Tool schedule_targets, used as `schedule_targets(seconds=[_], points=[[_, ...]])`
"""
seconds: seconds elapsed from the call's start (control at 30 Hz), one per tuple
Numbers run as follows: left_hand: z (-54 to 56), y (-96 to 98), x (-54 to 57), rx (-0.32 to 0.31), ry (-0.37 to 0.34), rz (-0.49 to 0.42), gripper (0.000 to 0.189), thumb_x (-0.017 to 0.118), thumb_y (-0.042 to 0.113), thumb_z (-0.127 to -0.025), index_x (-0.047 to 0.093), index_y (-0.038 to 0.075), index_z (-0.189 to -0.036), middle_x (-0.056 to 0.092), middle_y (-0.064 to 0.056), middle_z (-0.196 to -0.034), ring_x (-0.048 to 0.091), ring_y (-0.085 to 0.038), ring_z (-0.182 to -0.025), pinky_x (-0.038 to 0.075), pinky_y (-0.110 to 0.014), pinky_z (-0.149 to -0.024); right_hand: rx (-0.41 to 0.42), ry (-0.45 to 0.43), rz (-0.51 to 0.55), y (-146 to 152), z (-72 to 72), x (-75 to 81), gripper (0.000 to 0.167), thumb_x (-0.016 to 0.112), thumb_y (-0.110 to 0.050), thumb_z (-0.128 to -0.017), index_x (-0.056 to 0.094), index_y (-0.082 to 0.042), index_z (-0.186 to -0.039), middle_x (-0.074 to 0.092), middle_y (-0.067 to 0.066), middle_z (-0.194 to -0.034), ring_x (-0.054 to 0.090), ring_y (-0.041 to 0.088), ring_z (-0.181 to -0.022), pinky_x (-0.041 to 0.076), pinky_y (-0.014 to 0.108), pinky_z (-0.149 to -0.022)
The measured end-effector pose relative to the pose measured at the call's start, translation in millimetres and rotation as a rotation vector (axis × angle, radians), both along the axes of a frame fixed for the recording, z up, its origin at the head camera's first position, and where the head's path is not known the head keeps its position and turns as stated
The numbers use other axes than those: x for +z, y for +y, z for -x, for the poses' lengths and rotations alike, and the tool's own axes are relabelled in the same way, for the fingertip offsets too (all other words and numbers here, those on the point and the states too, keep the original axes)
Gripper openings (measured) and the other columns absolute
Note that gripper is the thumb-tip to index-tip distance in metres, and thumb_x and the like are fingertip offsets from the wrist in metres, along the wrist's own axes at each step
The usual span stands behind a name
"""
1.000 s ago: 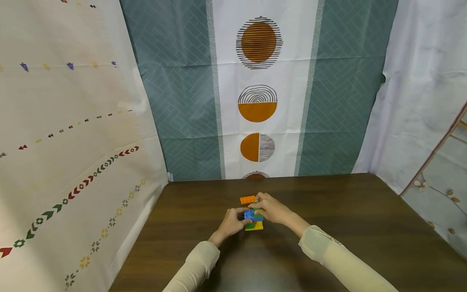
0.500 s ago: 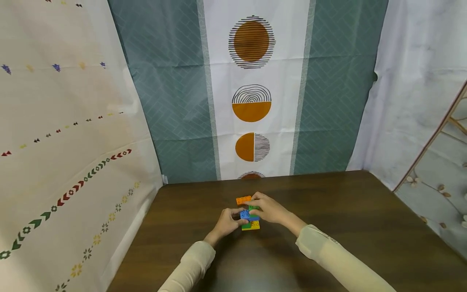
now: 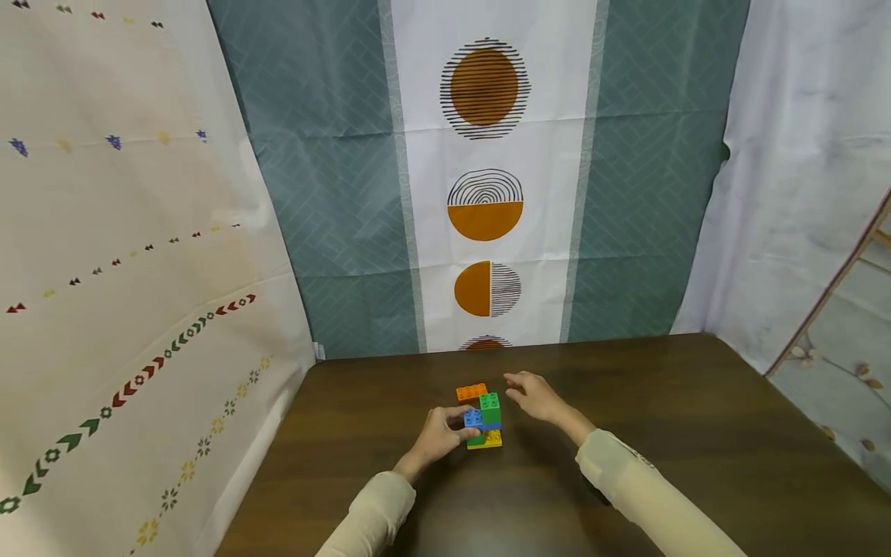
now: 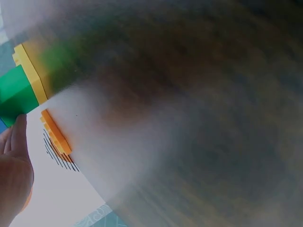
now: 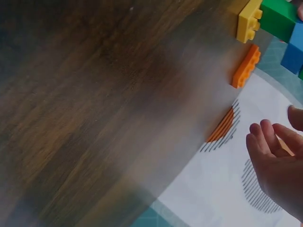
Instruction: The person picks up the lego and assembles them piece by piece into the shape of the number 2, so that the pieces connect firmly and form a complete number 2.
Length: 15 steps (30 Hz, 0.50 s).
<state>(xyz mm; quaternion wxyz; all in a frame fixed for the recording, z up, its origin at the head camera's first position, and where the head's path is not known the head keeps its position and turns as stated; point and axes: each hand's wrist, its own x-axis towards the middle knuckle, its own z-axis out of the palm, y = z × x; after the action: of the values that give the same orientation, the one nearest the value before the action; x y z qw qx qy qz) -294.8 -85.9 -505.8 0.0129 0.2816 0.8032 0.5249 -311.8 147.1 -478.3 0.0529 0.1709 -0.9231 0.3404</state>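
In the head view a small stack of toy building bricks stands on the table. Its base is a flat yellow brick (image 3: 493, 439), with a green brick (image 3: 476, 441) on the left part. Above them lies a blue brick (image 3: 472, 418), and another green brick (image 3: 490, 408) sits on its right end. My left hand (image 3: 436, 435) holds the stack from the left at the blue brick, between thumb and fingers. My right hand (image 3: 539, 398) hovers right of the stack, apart from it, fingers loosely bent and holding nothing; the right wrist view also shows this hand (image 5: 277, 163).
A flat orange brick (image 3: 472, 392) lies on the dark wooden table (image 3: 612, 387) just behind the stack. A patterned cloth (image 3: 494, 155) hangs past the table's far edge, and a cream cloth (image 3: 174, 387) hangs along the left side.
My right hand has let go of the upper green brick and drawn away to the right, leaving that brick on the blue one. My left hand keeps its hold on the stack.
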Motion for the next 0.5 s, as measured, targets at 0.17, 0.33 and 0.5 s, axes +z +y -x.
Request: schedule_targets(seconds=[0.17,0.33,0.5], points=[[-13.4,-1.8,14.5,-0.005,0.001,-0.017,0.038,0.073,0.002,-0.084,0.063,-0.015,-0.116,0.07,-0.029,-0.107,0.069,-0.041,-0.097,0.054,-0.052,-0.085,0.003,-0.019,-0.049,-11.6,10.5,-7.6,0.042,0.06,0.001,-0.092,0.055,0.005,-0.133,0.06,0.023,-0.127,0.058,0.039,-0.118,0.048,0.051,-0.1],[-16.4,-1.1,18.4,-0.009,-0.004,-0.037,0.036,0.073,0.001,-0.083,0.064,-0.014,-0.115,0.07,-0.029,-0.107,0.068,-0.043,-0.098,0.053,-0.054,-0.086,-0.002,-0.051,-0.081,-23.9,26.2,-14.5,0.041,0.06,0.004,-0.092,0.057,0.004,-0.132,0.059,0.022,-0.132,0.055,0.039,-0.124,0.044,0.051,-0.104],[-12.7,-1.0,15.7,-0.009,0.01,-0.02,0.036,0.074,0.002,-0.083,0.065,-0.012,-0.115,0.07,-0.027,-0.108,0.069,-0.039,-0.097,0.055,-0.049,-0.085,0.085,-0.045,-0.133,-34.0,39.3,-19.5,0.047,0.066,0.002,-0.088,0.054,0.007,-0.133,0.055,0.025,-0.137,0.05,0.042,-0.129,0.04,0.053,-0.107]])
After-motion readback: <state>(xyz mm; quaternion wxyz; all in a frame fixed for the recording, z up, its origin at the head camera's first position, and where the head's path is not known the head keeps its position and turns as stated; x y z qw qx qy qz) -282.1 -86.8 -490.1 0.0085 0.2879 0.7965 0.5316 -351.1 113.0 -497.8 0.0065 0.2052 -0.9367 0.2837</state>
